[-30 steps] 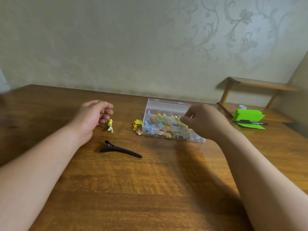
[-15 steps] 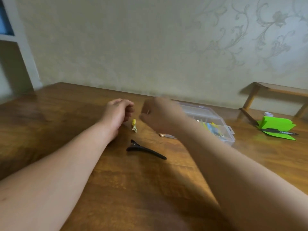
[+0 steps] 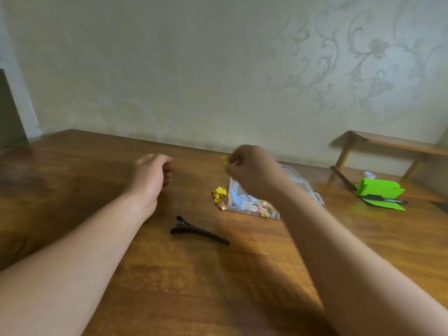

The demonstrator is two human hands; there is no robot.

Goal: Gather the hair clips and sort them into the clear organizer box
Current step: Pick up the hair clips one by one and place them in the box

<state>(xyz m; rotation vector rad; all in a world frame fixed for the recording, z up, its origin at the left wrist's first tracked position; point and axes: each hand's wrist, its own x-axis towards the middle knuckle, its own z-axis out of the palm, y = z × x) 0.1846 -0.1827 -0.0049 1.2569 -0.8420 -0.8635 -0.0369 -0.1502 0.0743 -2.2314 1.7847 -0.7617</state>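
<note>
Small yellow hair clip (image 3: 224,160): pinched at the fingertips of the right hand (image 3: 252,170), held up off the table. It is too blurred to make out its shape.
Right hand: fingers curled together on that clip, raised above the far left corner of the box.
Clear plastic organizer box (image 3: 236,197): on the table directly beneath the right hand, with many small coloured clips inside. The right forearm hides its middle.
Loose yellow clips (image 3: 219,193): a small cluster on the table below the right hand's fingertips, just beside the box's left wall.
Tiny tan clip (image 3: 222,206): at the box's near left corner, just beside it.
Long black alligator clip (image 3: 198,231): lying flat between the two forearms, nearer the person than either hand.
Left hand (image 3: 151,173): resting on the table well to the left of the right hand. Its fingers are curled into the palm, with nothing seen in them.
Brown wooden table (image 3: 194,287): under both arms.
Bright green folded paper (image 3: 378,189): far out to the right of the right hand, with a black marker (image 3: 385,200) lying on it.
</note>
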